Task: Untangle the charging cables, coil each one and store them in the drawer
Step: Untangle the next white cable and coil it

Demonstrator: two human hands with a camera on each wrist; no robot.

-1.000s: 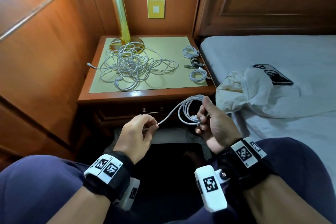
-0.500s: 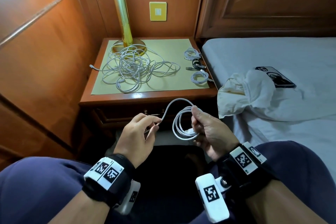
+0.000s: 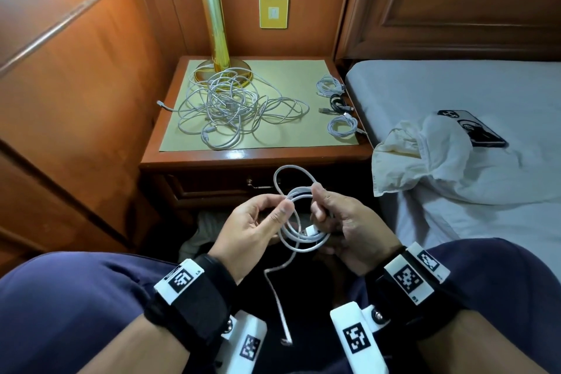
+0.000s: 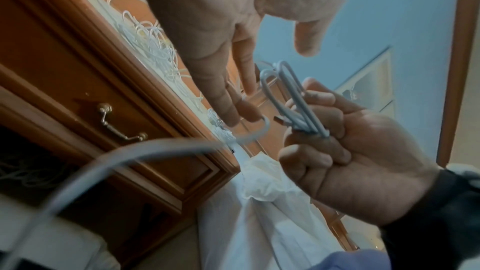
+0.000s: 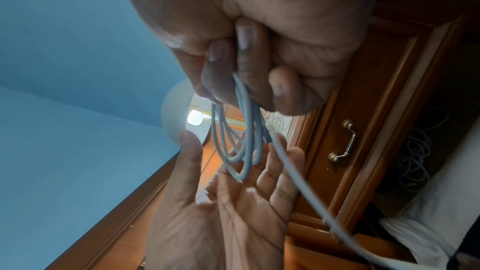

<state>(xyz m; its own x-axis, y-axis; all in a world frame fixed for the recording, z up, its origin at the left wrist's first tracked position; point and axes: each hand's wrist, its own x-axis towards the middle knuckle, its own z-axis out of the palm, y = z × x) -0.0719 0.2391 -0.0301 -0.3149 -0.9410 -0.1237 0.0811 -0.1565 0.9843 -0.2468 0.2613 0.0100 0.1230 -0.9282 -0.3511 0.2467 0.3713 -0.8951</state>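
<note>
**Now a white cable sits looped between two hands**

Right in front of the nightstand, the white cable (image 3: 299, 222) hangs in a few round loops above the person's lap. The right hand (image 3: 349, 231) has its fingers curled round one side of the loops, with the plug end tucked by them. The left hand (image 3: 258, 222) has loose, spread fingers, and its thumb and first finger pinch a strand of the cable. One long tail drops down between the knees.

Behind the hands is the drawer (image 3: 230, 188), shut, with a small brass handle (image 3: 258, 184).

On top of the nightstand (image 3: 255, 158) lies a big messy pile of cables (image 3: 233, 109), touching the foot of a gold lamp (image 3: 212, 24). Three small coiled cables (image 3: 337, 106) sit in a row by the right edge, the middle one black.

To the right is a bed (image 3: 455, 85) with a crumpled white cloth (image 3: 425, 167) and a phone (image 3: 473, 127) on it. Brown wood walls stand all around.
</note>
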